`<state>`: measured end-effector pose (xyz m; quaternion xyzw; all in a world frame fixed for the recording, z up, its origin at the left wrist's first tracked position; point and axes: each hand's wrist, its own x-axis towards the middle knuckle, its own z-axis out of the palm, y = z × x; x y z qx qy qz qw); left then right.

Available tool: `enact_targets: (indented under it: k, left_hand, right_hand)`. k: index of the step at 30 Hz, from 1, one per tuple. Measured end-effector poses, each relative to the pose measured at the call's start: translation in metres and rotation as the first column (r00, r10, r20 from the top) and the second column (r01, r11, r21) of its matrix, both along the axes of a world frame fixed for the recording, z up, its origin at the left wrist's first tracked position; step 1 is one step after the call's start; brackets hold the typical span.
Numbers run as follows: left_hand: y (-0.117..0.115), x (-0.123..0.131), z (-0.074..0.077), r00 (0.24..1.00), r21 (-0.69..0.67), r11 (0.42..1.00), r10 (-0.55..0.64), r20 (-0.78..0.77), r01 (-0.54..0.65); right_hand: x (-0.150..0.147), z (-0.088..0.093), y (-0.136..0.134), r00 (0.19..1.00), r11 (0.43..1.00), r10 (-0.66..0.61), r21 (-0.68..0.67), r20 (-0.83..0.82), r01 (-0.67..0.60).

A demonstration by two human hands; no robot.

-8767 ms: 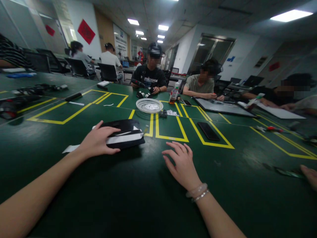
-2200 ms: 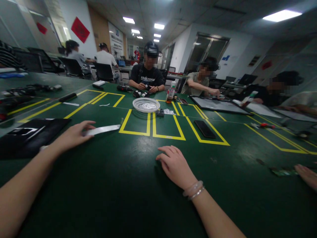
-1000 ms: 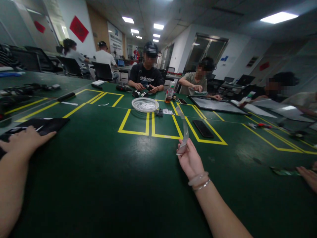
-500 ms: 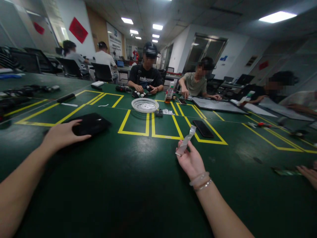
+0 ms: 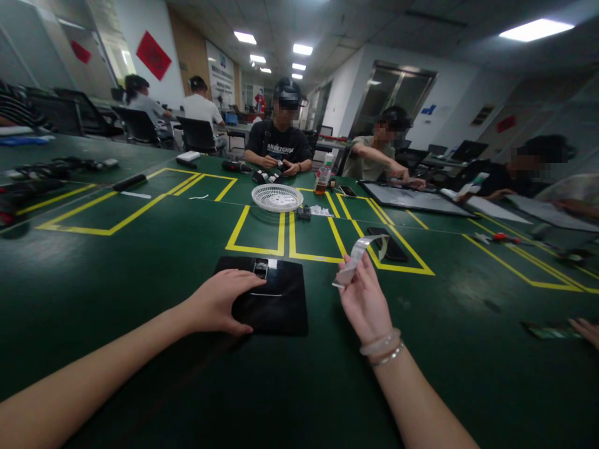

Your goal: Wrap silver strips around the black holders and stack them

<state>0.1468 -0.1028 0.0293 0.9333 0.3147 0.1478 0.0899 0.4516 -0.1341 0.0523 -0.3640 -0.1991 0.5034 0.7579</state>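
My left hand (image 5: 224,302) grips the left side of a glossy black rectangular base plate (image 5: 283,305), fingers on top and thumb at the near edge. The plate lies on or just above the green table, and a small square metal fitting (image 5: 261,269) shows near its far edge. To the right, my right hand (image 5: 362,290) is turned palm up, closed round one end of a silvery strip (image 5: 359,251). The strip's free end curls over to the right, above a black phone (image 5: 392,247) lying on the table.
Yellow tape (image 5: 255,251) marks boxes on the green table (image 5: 262,386). Beyond are a white plastic basket (image 5: 277,207), a bottle (image 5: 322,178) and a grey panel (image 5: 416,198). Several people sit around. Another person's hand (image 5: 584,328) is at the right edge, near a green item (image 5: 552,330).
My left hand has brought the black base plate rightward and nearer, in front of me. My right hand stays nearly in place; the strip's free end now bends over to the right.
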Motion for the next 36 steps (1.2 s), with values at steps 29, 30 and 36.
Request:
enact_targets:
  k: [29,30,36]
  left_hand:
    - [0.004,-0.007,-0.009,0.986,0.117,0.991,-0.041,-0.159,0.061]
    - [0.004,-0.006,-0.008,0.988,0.104,0.993,-0.039,-0.15,0.055]
    - [0.006,-0.009,0.002,0.998,0.046,0.999,-0.022,-0.067,0.025]
  right_hand:
    - [-0.026,-0.011,-0.03,-0.457,0.915,-0.087,-0.111,0.885,-0.389]
    - [-0.025,-0.01,-0.03,-0.446,0.922,-0.096,-0.09,0.89,-0.377]
    - [-0.021,-0.004,-0.03,-0.471,0.924,-0.131,-0.065,0.872,-0.377]
